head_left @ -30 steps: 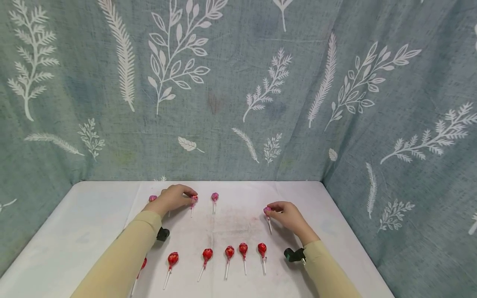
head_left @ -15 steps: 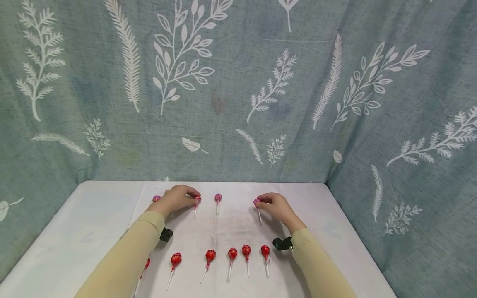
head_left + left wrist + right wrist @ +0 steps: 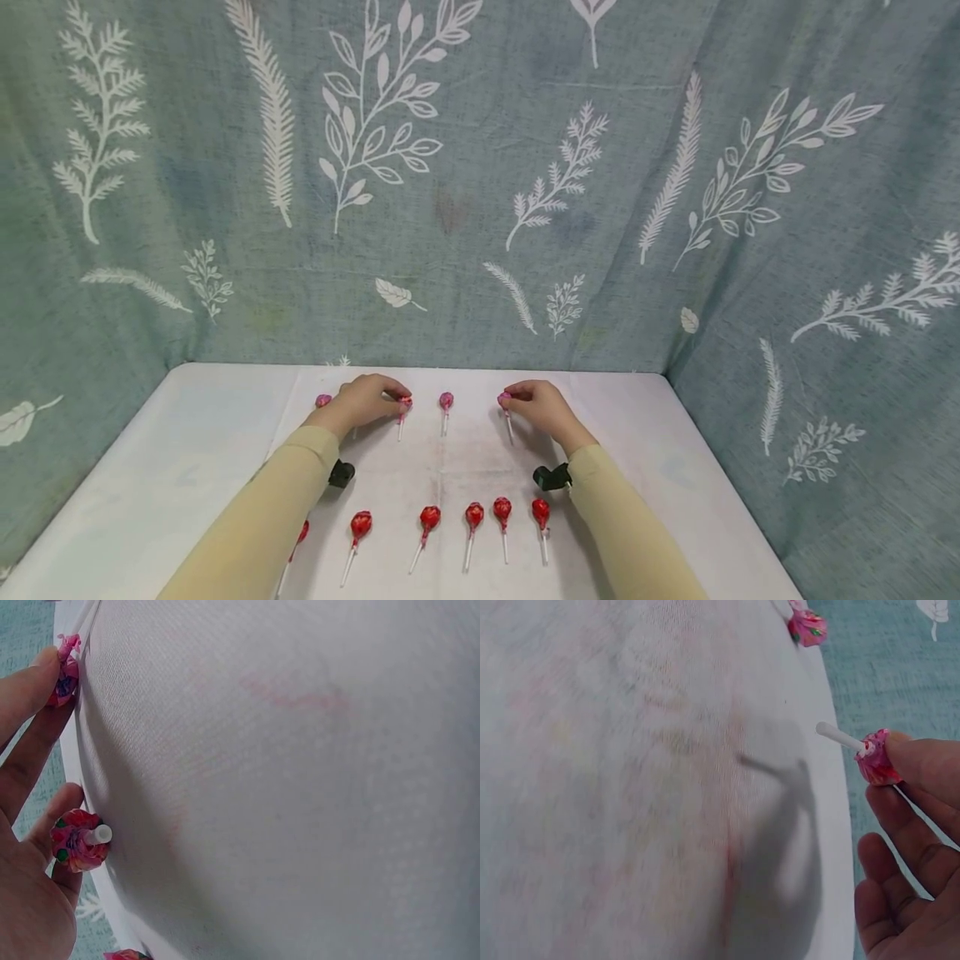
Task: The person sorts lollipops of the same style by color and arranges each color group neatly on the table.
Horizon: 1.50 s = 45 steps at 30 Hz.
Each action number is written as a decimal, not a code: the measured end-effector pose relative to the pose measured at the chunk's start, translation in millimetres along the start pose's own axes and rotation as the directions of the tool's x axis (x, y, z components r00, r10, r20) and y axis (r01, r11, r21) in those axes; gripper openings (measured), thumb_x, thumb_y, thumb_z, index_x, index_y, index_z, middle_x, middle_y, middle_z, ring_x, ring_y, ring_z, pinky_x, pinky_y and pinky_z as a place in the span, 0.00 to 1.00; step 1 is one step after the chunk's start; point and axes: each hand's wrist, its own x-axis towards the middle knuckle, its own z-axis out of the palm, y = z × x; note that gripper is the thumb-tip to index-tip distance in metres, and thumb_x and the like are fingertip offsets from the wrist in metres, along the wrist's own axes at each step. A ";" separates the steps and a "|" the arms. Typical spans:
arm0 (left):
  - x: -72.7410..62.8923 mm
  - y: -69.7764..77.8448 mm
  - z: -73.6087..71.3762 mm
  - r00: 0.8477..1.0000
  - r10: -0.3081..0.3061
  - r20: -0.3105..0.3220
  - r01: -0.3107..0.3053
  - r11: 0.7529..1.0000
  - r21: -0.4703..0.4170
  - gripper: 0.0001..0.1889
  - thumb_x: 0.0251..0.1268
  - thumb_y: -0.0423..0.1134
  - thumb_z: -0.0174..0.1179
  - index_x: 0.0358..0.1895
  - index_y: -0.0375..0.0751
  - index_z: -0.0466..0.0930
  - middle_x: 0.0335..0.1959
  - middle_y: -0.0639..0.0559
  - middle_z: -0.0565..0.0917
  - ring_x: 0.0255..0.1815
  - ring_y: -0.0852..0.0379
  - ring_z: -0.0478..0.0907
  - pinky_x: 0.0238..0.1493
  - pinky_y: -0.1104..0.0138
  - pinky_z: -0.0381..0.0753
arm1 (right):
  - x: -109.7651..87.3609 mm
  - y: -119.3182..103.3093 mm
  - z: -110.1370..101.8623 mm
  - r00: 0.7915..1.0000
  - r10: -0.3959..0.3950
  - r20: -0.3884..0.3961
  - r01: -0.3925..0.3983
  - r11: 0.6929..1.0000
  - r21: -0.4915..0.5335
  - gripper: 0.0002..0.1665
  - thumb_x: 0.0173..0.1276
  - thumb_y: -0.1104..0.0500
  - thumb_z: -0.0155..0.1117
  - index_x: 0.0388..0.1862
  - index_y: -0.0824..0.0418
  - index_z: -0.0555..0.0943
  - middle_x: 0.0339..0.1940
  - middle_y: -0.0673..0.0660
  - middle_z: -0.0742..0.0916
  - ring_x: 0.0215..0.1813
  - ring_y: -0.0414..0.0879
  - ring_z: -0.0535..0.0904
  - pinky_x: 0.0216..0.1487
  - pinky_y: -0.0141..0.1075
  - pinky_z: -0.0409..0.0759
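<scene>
Thumb and fingers of my left hand (image 3: 366, 402) pinch the wrapped head of a pink lollipop (image 3: 64, 684) at the back of the table. A second pink lollipop (image 3: 79, 841) shows close by that hand's lower fingers, stick end toward the left wrist camera; in the head view the hand mostly covers it. My right hand (image 3: 542, 408) pinches another pink lollipop (image 3: 877, 759) by its head, the white stick slanting down over its shadow. Between the hands lies a pink lollipop (image 3: 446, 402), stick toward me. One more pink lollipop (image 3: 323, 401) lies left of the left hand.
Nearer me, several red lollipops, such as one red lollipop (image 3: 361, 525), lie in a rough row on the white table (image 3: 637, 483). The left sleeve partly covers the leftmost red lollipop (image 3: 303, 532). A patterned green-blue curtain (image 3: 450, 317) hangs behind the table and at its sides.
My right hand has carried its lollipop leftward and farther back, closer to the one lying in the middle. The left hand keeps its pinch in place. The head view has shifted slightly.
</scene>
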 end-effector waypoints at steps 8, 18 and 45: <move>1.5 0.5 -1.2 1.000 0.006 0.000 -0.006 1.000 0.000 0.15 0.62 0.50 0.69 0.51 0.55 0.87 0.46 0.60 0.85 0.57 0.47 0.77 0.57 0.38 0.62 | 7.7 -7.1 9.4 1.000 0.014 0.018 -0.015 0.999 0.034 0.19 0.66 0.44 0.70 0.50 0.53 0.87 0.42 0.46 0.87 0.47 0.42 0.82 0.52 0.43 0.79; 0.7 2.3 0.4 1.000 -0.005 0.009 0.005 1.000 -0.001 0.16 0.62 0.50 0.69 0.52 0.53 0.87 0.48 0.58 0.85 0.58 0.46 0.76 0.59 0.38 0.61 | 22.7 -14.9 24.7 1.000 -0.005 0.022 0.006 1.000 -0.015 0.19 0.66 0.44 0.69 0.50 0.53 0.87 0.42 0.46 0.87 0.46 0.42 0.81 0.50 0.43 0.79; 1.7 -4.9 3.9 1.000 -0.017 -0.007 0.017 1.000 0.004 0.16 0.61 0.51 0.70 0.51 0.55 0.87 0.46 0.60 0.85 0.55 0.48 0.78 0.57 0.37 0.62 | 28.7 -22.5 46.5 0.999 0.046 -0.024 -0.048 0.994 -0.095 0.19 0.67 0.46 0.69 0.49 0.57 0.87 0.42 0.50 0.86 0.45 0.45 0.80 0.48 0.41 0.79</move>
